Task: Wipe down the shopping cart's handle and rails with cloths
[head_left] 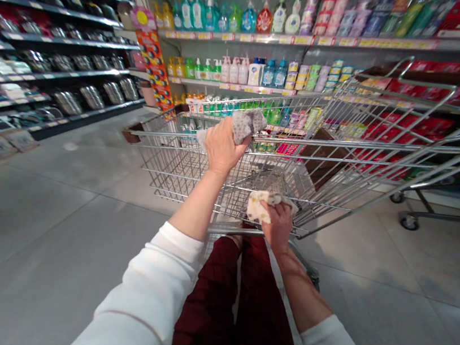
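A wire shopping cart (pixel 228 184) of chrome-plated steel stands in front of me, its near end close to my body. My left hand (pixel 222 146) grips a grey dotted cloth (pixel 243 126) against a top rail of the cart. Lower down, my right hand (pixel 279 226) holds a cream patterned cloth (pixel 263 206) on the cart's near rail. The basket's inside shows through the wires, and only a dark brown panel (pixel 322 157) lies against its far right side.
Shelves of bottled soaps and detergents (pixel 243 20) rise ahead. Dark shelving with steel pots (pixel 90 97) runs along the left. A second cart's wheeled base (pixel 409 220) stands at the right. Grey floor tiles (pixel 36 237) surround the cart.
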Available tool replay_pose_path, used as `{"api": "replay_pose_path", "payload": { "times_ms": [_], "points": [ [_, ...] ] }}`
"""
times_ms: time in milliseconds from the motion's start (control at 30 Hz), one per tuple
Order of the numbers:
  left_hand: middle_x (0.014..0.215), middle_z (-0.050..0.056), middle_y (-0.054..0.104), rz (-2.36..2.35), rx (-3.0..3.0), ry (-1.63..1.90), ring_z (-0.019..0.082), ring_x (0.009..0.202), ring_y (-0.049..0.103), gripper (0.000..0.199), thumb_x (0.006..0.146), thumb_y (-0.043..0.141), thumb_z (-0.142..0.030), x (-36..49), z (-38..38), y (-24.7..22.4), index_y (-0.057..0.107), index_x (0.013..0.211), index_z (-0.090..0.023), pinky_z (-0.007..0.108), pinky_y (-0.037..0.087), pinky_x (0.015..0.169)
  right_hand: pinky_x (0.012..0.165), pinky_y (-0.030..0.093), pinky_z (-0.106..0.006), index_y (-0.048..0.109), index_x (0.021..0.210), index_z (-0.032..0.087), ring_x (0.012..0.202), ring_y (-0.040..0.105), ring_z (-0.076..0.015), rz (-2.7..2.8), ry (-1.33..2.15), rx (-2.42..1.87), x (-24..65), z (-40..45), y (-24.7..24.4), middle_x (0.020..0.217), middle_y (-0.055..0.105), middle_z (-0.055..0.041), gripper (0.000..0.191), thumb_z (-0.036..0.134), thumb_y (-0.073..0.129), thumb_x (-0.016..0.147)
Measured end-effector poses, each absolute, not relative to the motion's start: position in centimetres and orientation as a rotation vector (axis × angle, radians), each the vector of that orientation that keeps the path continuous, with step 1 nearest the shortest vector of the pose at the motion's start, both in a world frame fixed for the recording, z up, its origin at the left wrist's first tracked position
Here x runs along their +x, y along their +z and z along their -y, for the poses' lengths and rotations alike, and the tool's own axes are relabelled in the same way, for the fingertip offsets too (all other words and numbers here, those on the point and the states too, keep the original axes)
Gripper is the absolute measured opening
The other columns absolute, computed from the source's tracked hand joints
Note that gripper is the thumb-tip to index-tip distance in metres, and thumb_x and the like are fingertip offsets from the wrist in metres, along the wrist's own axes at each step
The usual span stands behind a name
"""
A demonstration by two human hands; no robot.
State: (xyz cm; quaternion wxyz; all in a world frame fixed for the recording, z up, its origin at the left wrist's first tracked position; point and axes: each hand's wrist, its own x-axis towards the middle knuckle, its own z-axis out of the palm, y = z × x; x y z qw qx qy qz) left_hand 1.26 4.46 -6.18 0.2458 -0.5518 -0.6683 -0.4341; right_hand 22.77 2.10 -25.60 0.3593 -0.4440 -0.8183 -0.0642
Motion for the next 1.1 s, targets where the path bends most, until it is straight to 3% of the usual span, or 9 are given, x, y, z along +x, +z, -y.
{"api": "replay_pose_path", "payload": {
  "times_ms": [100, 233, 300, 433, 633, 800, 967, 1100],
  "points": [
    [0.100, 0.009, 0.068, 1.839, -1.511, -1.191, 0.027, 0.104, 0.058, 0.034, 0.092, 0.056, -0.048, 1.3, -4.3, -6.1, 0.063, 0.115, -0.023, 0.039, 0.037, 0.085, 0.110, 0.038, -0.052, 0.072, 0.126, 0.026, 0.119, 0.049, -0.0302, 1.755, -0.306, -1.046, 22.9, -3.3, -19.2, 0.111, 0.062, -0.0107, 0.039, 0.030, 0.053, 0.092],
    [0.100, 0.009, 0.068, 1.847, -1.504, -1.195, 0.027, 0.104, 0.058, 0.035, 0.091, 0.057, -0.048, 1.3, -4.3, -6.1, 0.063, 0.116, -0.024, 0.038, 0.037, 0.085, 0.113, 0.030, -0.061, 0.062, 0.142, 0.026, 0.124, 0.045, -0.0345, 1.702, -0.396, -1.087, 21.2, -4.6, -14.2, 0.113, 0.055, -0.0115, 0.052, 0.036, 0.051, 0.093],
    [0.101, 0.009, 0.069, 1.849, -1.498, -1.190, 0.027, 0.104, 0.058, 0.034, 0.091, 0.056, -0.048, 1.3, -4.3, -6.1, 0.064, 0.115, -0.024, 0.039, 0.037, 0.086, 0.114, 0.028, -0.062, 0.058, 0.147, 0.029, 0.121, 0.046, -0.0344, 1.851, -0.379, -1.126, 19.9, -4.8, -15.2, 0.111, 0.057, -0.0111, 0.059, 0.030, 0.058, 0.089],
    [0.103, 0.010, 0.069, 1.849, -1.520, -1.188, 0.027, 0.104, 0.059, 0.032, 0.092, 0.055, -0.046, 1.4, -4.3, -6.1, 0.064, 0.114, -0.024, 0.039, 0.037, 0.085, 0.118, 0.023, -0.057, 0.062, 0.144, 0.033, 0.118, 0.049, -0.0312, 2.171, -0.321, -1.094, 18.1, -4.3, -21.7, 0.116, 0.064, -0.0122, 0.059, 0.018, 0.059, 0.087],
    [0.103, 0.009, 0.068, 1.869, -1.524, -1.193, 0.027, 0.105, 0.059, 0.031, 0.092, 0.055, -0.046, 1.5, -4.1, -5.9, 0.064, 0.113, -0.024, 0.039, 0.037, 0.085, 0.120, 0.017, -0.060, 0.061, 0.147, 0.034, 0.117, 0.053, -0.0308, 2.257, -0.270, -1.169, 18.0, -3.5, -26.4, 0.127, 0.066, -0.0145, 0.058, 0.016, 0.054, 0.092],
    [0.103, 0.008, 0.069, 1.851, -1.521, -1.194, 0.027, 0.105, 0.058, 0.031, 0.092, 0.056, -0.046, 1.4, -4.1, -6.0, 0.064, 0.113, -0.026, 0.039, 0.037, 0.085, 0.118, 0.024, -0.050, 0.071, 0.130, 0.033, 0.118, 0.054, -0.0253, 2.484, -0.174, -1.018, 19.0, -2.5, -28.8, 0.118, 0.072, -0.0092, 0.043, 0.015, 0.053, 0.095],
    [0.102, 0.010, 0.068, 1.821, -1.519, -1.174, 0.028, 0.103, 0.059, 0.031, 0.092, 0.055, -0.046, 1.2, -4.2, -6.2, 0.065, 0.111, -0.024, 0.040, 0.037, 0.085, 0.105, 0.037, -0.043, 0.078, 0.113, 0.026, 0.108, 0.062, -0.0237, 2.612, -0.064, -1.056, 19.3, -0.8, -32.8, 0.112, 0.076, -0.0089, 0.037, 0.008, 0.055, 0.091],
    [0.098, 0.009, 0.068, 1.823, -1.504, -1.166, 0.027, 0.103, 0.060, 0.033, 0.091, 0.056, -0.047, 1.1, -4.4, -6.3, 0.065, 0.113, -0.024, 0.039, 0.038, 0.085, 0.096, 0.040, -0.038, 0.080, 0.108, 0.029, 0.094, 0.063, -0.0212, 2.563, -0.045, -1.125, 19.6, -1.0, -31.4, 0.098, 0.077, -0.0075, 0.036, 0.011, 0.053, 0.092]
  ]
}}
